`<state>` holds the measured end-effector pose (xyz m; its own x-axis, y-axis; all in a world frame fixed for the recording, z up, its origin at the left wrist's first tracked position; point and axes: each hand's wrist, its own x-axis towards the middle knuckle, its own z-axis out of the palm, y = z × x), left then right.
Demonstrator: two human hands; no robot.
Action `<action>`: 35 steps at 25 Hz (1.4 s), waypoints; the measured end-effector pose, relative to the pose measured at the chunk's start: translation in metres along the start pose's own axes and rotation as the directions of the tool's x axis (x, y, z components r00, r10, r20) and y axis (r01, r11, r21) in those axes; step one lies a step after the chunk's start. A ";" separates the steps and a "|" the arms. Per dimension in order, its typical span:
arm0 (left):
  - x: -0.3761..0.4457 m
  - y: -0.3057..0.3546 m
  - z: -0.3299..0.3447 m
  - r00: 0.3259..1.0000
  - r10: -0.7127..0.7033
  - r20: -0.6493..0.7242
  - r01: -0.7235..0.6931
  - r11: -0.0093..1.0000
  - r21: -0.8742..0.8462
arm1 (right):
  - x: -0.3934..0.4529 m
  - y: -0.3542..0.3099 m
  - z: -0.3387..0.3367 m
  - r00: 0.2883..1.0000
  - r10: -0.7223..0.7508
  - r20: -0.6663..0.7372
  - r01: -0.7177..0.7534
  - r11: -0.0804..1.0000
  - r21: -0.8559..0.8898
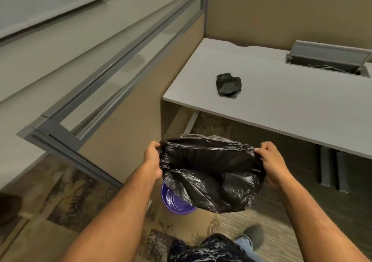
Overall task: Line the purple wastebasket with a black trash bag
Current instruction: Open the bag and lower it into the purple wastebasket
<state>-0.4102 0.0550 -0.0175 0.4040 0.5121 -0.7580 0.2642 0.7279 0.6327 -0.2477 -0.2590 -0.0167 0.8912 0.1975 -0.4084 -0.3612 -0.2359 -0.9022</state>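
Note:
I hold a black trash bag point(211, 173) spread open by its mouth, above the floor. My left hand point(153, 159) grips the bag's left rim and my right hand point(271, 164) grips its right rim. The bag's crumpled bottom hangs down over the purple wastebasket point(175, 203), which stands on the carpet below and to the left. Only the basket's left inner wall and rim show; the bag hides the rest.
A white desk point(281, 109) stands beyond, with a crumpled black bag point(228, 84) lying on it and an open cable hatch point(328, 60) at the back. A tan cubicle partition point(124, 121) runs along the left. Another black bag point(205, 249) and my shoe point(253, 235) are at the bottom.

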 end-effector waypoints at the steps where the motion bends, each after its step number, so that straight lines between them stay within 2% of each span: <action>1: 0.001 -0.001 -0.002 1.000 -0.016 -0.017 0.016 1.000 -0.012 | -0.002 0.001 -0.002 0.999 -0.051 0.013 0.051 0.998 -0.025; 4: 0.000 0.000 0.000 0.996 -0.067 -0.061 0.068 0.998 0.019 | -0.007 -0.001 -0.005 0.983 -0.164 0.084 0.167 0.985 -0.033; 9: -0.002 0.001 0.010 0.999 -0.024 -0.041 0.033 0.970 0.239 | -0.007 -0.006 -0.004 0.969 -0.221 0.108 0.240 0.947 -0.215; 12: -0.007 0.001 0.021 0.987 0.159 -0.016 -0.146 0.939 0.311 | 0.004 -0.011 -0.006 0.948 -0.288 0.138 0.319 0.865 -0.387; 14: -0.012 0.000 0.030 0.948 0.313 -0.051 -0.279 0.901 0.331 | 0.014 -0.013 -0.012 0.943 -0.290 0.161 0.331 0.782 -0.528; 16: -0.016 0.002 0.041 0.914 0.395 -0.096 -0.356 0.891 0.280 | 0.029 -0.016 -0.015 0.948 -0.269 0.171 0.315 0.712 -0.628; 18: -0.018 0.001 0.054 0.881 0.455 -0.129 -0.404 0.866 0.294 | 0.044 -0.022 -0.023 0.954 -0.231 0.190 0.298 0.685 -0.665; 20: -0.026 0.003 0.073 0.831 0.545 -0.109 -0.455 0.781 0.429 | 0.059 -0.030 -0.039 0.956 -0.189 0.225 0.293 0.665 -0.687; 22: -0.023 0.006 0.069 0.764 0.645 -0.010 -0.463 0.559 0.687 | 0.065 -0.031 -0.038 0.960 -0.160 0.231 0.279 0.627 -0.727; 24: -0.024 0.001 0.077 0.722 0.689 0.061 -0.407 0.352 0.843 | 0.073 -0.036 -0.050 0.953 -0.148 0.264 0.299 0.588 -0.751; 26: -0.030 -0.004 0.089 0.725 0.685 0.066 -0.330 0.261 0.907 | 0.087 -0.044 -0.057 0.937 -0.125 0.326 0.338 0.564 -0.754; 28: -0.032 -0.007 0.101 0.755 0.646 0.114 -0.313 0.202 0.928 | 0.099 -0.051 -0.058 0.900 -0.086 0.427 0.386 0.613 -0.689; 31: -0.039 -0.013 0.123 0.801 0.588 0.112 -0.322 0.267 0.908 | 0.117 -0.047 -0.061 0.838 -0.027 0.544 0.409 0.691 -0.596; 33: -0.039 -0.017 0.131 0.806 0.589 0.057 -0.265 0.274 0.924 | 0.132 -0.043 -0.063 0.796 0.000 0.606 0.421 0.719 -0.553; 35: -0.040 -0.020 0.133 0.848 0.528 0.041 -0.215 0.271 0.938 | 0.144 -0.038 -0.065 0.731 0.060 0.679 0.428 0.735 -0.525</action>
<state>-0.3147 -0.0407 0.0209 0.5185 0.7999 -0.3023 0.8066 -0.3401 0.4834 -0.0882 -0.2833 -0.0320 0.4437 0.7767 -0.4471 0.2598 -0.5890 -0.7653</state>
